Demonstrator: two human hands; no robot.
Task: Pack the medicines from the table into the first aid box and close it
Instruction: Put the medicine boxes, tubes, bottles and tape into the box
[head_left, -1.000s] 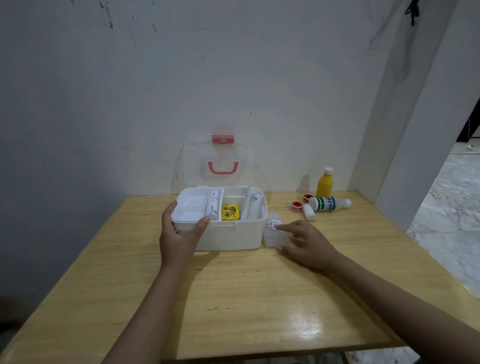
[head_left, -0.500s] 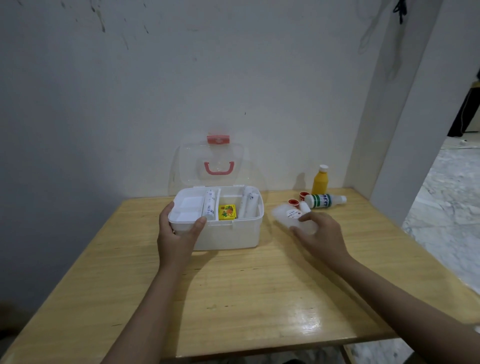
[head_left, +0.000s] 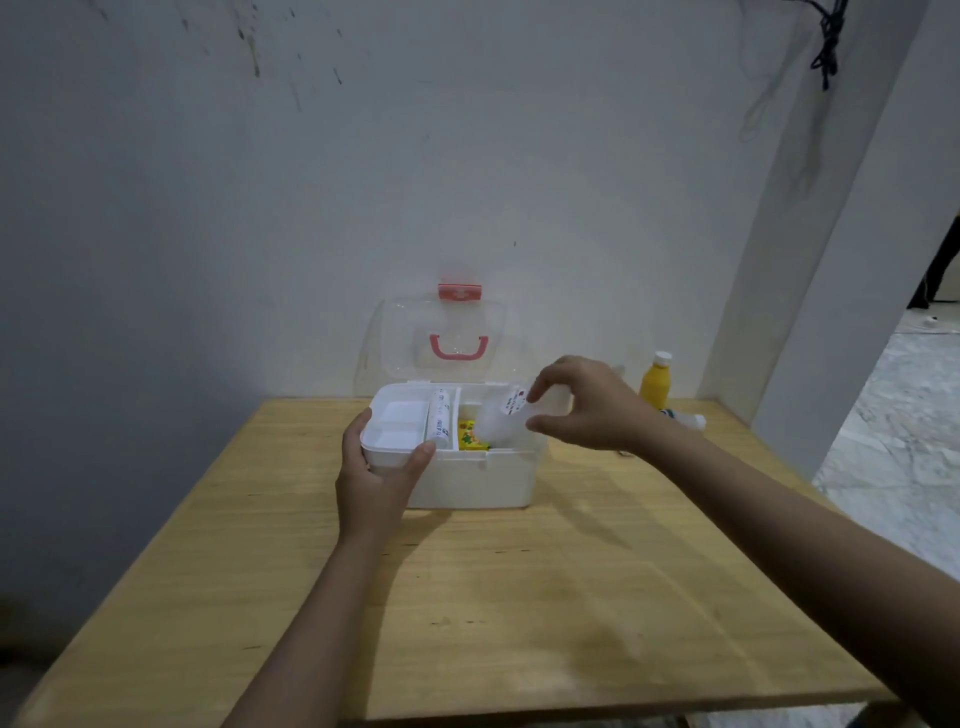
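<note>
While the clear lid (head_left: 439, 338) stands upright against the wall, the scene reads as follows.
Left hand (head_left: 376, 475): clasps the front left corner of the first aid box (head_left: 483, 480), thumb on the rim, fingers round the side.
Right hand (head_left: 589, 405): pinches a translucent white container (head_left: 504, 418) between thumb and fingers, tilted over the box's right compartment, its lower end inside the rim.
Box contents: white inner tray (head_left: 397, 423) at left; white tube (head_left: 440, 418) lying beside it; yellow packet (head_left: 470, 434) in the middle.
Outside the box: yellow bottle (head_left: 655, 382) upright at the table's (head_left: 519, 597) back right; a white bottle (head_left: 688, 420) lies near it, mostly hidden by the wrist.
</note>
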